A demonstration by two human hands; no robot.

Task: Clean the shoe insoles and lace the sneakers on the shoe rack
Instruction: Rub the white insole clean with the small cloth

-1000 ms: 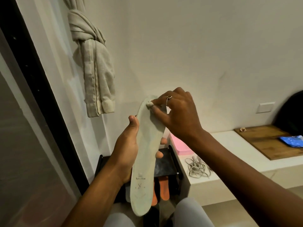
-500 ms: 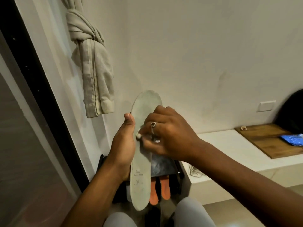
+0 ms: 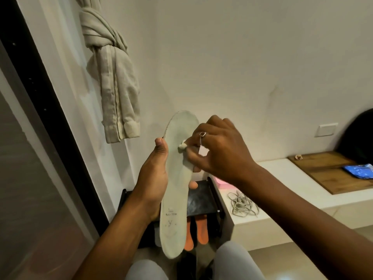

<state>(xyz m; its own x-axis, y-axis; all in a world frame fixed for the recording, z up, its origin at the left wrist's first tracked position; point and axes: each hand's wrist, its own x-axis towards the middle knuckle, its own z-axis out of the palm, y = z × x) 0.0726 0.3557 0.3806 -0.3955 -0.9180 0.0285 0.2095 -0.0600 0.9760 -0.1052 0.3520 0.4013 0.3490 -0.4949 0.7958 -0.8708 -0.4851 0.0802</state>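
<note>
A pale grey-green insole (image 3: pixel 175 199) stands upright in front of me, toe end up. My left hand (image 3: pixel 154 178) grips it round the middle, thumb on its left edge and fingertips showing at its right edge. My right hand (image 3: pixel 216 150) pinches a small white wad (image 3: pixel 182 146) and presses it against the insole's upper part. Below, the black shoe rack (image 3: pixel 198 201) holds two orange insoles (image 3: pixel 196 231). A tangle of grey laces (image 3: pixel 242 204) lies on the white ledge (image 3: pixel 282 174) to the right.
A knotted beige curtain (image 3: pixel 115 83) hangs on the left by a dark door frame (image 3: pixel 40 110). A pink box (image 3: pixel 222 181) sits behind my right wrist. On the ledge lies a wooden board (image 3: pixel 331 172) with a blue packet (image 3: pixel 359 171). My knees are at the bottom edge.
My right hand slid the wad from the insole's toe down to its middle, then back up a little. My left hand kept its grip on the insole.
</note>
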